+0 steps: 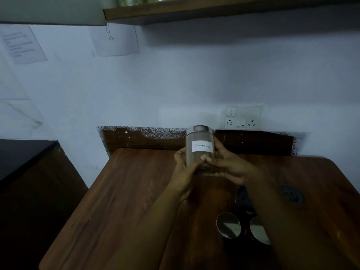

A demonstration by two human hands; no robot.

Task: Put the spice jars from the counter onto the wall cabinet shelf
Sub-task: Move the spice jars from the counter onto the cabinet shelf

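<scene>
Glass cinnamon jar is up off the counter, left hand and right hand both gripping it, needing a lift to the shelf.

- One switch-and-socket plate, white, which I see fixed to the wall just above the dark backsplash strip.
- Backsplash strip: dark brown, its top edge ragged and flecked with white.
- Two paper sheets on the wall, upper left: one printed sheet, its text too blurred for me to read, and one sheet bearing a thin line drawing.
- One black surface at the left edge, apart from the wooden top.
- One round dark grommet set into the wood at right.
- Wall: plain, pale bluish-white.
</scene>
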